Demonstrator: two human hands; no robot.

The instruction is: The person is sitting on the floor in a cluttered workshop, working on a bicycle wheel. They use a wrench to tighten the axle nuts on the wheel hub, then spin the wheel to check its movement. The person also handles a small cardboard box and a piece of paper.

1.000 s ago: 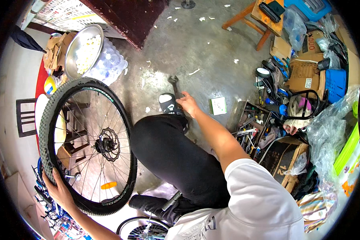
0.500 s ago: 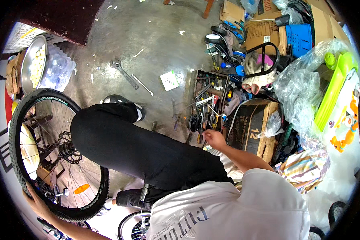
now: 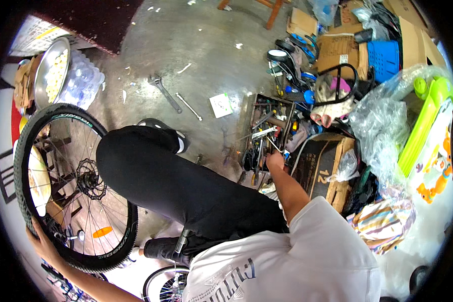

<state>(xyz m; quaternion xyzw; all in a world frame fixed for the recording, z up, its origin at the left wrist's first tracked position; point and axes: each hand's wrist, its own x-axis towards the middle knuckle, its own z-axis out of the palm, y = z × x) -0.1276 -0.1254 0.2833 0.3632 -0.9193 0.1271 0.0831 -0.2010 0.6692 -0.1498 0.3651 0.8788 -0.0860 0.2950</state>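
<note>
An upright bicycle wheel [image 3: 24, 176] with a knobby black tyre, a disc rotor and an orange reflector stands at the left, beside my black-trousered knee. My left hand [image 3: 43, 242] wraps its fingers around the tyre at the lower left. Over at the right, my right hand [image 3: 275, 161] is at the near edge of an open toolbox [image 3: 291, 113] crowded with wrenches, screwdrivers and other hand tools. Its fingers look curled, next to a thin silver tool [image 3: 274, 145]; what they hold, if anything, is too small to make out.
On the floor ahead lie an adjustable wrench [image 3: 166, 94], a thin silver wrench [image 3: 189, 106] and a white card [image 3: 220, 105]. Cardboard boxes [image 3: 340, 53], a blue basket [image 3: 383, 60] and plastic wrap crowd the right. A metal bowl [image 3: 43, 83] stands at the far left.
My right hand has moved right and slightly forward, to the toolbox's near right corner. My left hand stays on the tyre. The whole view has shifted a little.
</note>
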